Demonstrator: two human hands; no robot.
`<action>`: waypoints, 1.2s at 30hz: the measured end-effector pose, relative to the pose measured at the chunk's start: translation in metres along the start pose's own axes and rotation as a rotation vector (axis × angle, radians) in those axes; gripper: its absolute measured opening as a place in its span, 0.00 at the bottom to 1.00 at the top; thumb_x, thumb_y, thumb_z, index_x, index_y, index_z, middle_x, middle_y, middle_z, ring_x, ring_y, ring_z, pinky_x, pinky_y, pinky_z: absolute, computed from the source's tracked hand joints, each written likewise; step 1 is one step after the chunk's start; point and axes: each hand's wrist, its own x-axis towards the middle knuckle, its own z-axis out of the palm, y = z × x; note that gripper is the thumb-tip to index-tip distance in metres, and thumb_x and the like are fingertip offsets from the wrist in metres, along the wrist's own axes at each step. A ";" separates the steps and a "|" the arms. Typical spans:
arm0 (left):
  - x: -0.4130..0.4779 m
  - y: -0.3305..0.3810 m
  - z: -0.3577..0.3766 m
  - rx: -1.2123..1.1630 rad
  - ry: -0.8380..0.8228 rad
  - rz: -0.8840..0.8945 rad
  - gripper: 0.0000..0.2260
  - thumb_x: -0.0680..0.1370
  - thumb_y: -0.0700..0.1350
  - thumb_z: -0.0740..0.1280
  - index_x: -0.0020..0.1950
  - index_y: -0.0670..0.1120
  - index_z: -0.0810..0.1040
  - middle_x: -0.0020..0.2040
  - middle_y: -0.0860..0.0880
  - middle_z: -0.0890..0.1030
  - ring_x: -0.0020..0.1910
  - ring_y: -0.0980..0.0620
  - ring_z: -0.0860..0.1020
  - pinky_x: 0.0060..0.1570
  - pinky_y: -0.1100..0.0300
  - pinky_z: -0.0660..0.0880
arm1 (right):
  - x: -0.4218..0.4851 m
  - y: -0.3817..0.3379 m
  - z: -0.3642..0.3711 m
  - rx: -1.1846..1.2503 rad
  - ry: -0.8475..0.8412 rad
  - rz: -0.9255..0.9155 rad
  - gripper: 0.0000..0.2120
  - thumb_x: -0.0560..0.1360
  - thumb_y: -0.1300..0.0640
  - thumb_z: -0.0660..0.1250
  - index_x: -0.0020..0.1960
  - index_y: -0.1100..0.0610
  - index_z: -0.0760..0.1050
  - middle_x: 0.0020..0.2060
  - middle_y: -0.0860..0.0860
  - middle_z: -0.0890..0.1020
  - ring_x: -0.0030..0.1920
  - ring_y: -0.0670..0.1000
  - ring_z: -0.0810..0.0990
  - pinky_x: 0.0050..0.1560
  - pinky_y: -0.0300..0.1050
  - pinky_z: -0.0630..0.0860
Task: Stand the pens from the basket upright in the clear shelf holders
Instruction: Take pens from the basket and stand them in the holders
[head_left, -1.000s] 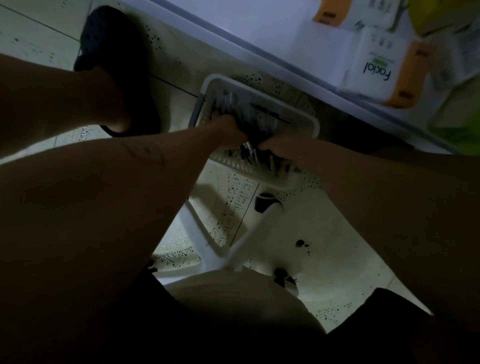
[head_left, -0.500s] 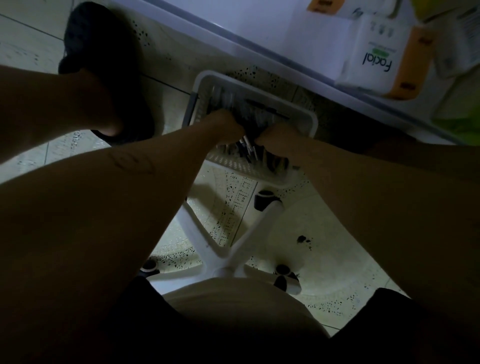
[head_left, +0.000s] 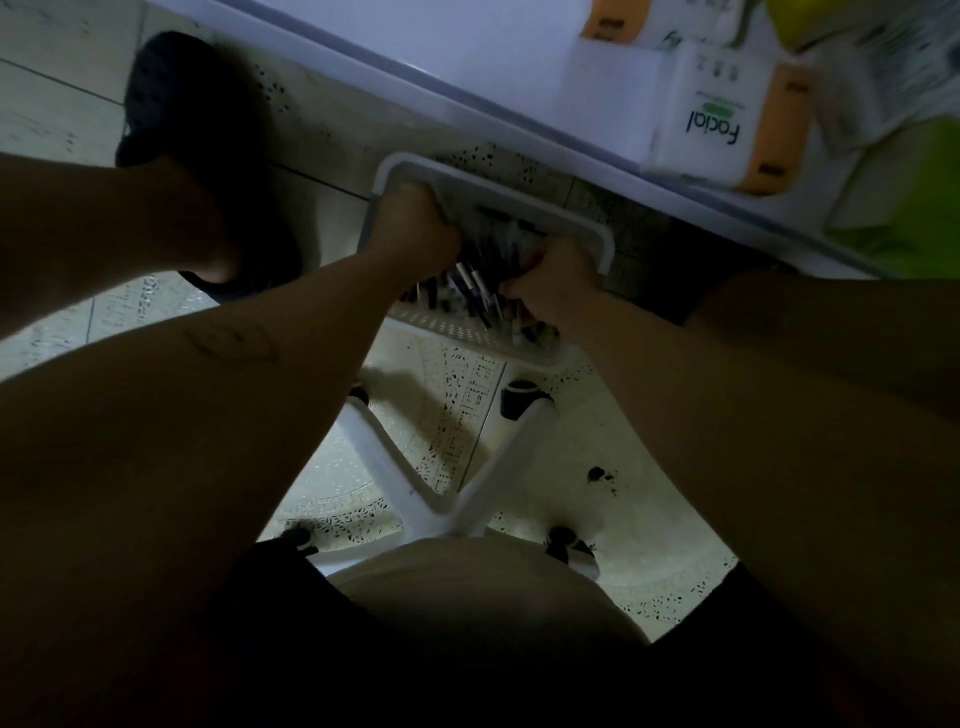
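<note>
Pretty dim shot, looking straight down at the floor (head_left: 649, 467). The white basket (head_left: 602, 244) sits on the tiles and both hands are down inside it. The pens (head_left: 470, 283) are all in the basket, a dark bunch lying between the two hands with their ends fanned toward the near wall; none are out of it.

The right hand (head_left: 553, 283) is at the basket's right side, knuckles up, fingers curled round one end of that bunch, so it's got a hold on the pens. The left hand (head_left: 415, 234) is at the basket's far left corner, also balled up and pressed against the bunch. It's too dark to tell if it actually grips any pens or just rests on them.

Just beyond the basket is the pale edge of a shelf (head_left: 467, 98), with a white and orange tissue pack (head_left: 711, 119) lying on it. Left of the basket is a black shoe (head_left: 208, 156). On the near side of the basket, a white chair base (head_left: 452, 499) with castors spreads over the floor.
</note>
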 end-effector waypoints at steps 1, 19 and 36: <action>-0.004 0.003 -0.002 -0.037 -0.006 -0.014 0.09 0.80 0.39 0.62 0.40 0.46 0.71 0.40 0.46 0.76 0.49 0.42 0.80 0.50 0.48 0.80 | -0.002 -0.001 -0.001 0.004 -0.017 0.010 0.10 0.70 0.67 0.73 0.50 0.63 0.76 0.49 0.61 0.81 0.47 0.60 0.82 0.47 0.55 0.82; -0.079 0.069 -0.046 -0.067 -0.074 0.163 0.16 0.83 0.49 0.55 0.66 0.44 0.73 0.57 0.41 0.79 0.55 0.43 0.78 0.53 0.54 0.75 | -0.085 -0.042 -0.053 0.059 -0.003 -0.092 0.14 0.79 0.64 0.56 0.64 0.61 0.70 0.47 0.58 0.78 0.37 0.58 0.83 0.40 0.53 0.82; -0.166 0.127 -0.113 -0.464 0.076 0.391 0.08 0.81 0.48 0.63 0.51 0.44 0.75 0.43 0.43 0.82 0.38 0.48 0.82 0.40 0.53 0.79 | -0.187 -0.084 -0.088 0.436 0.245 -0.505 0.10 0.81 0.53 0.61 0.56 0.59 0.75 0.34 0.55 0.78 0.29 0.53 0.79 0.36 0.47 0.78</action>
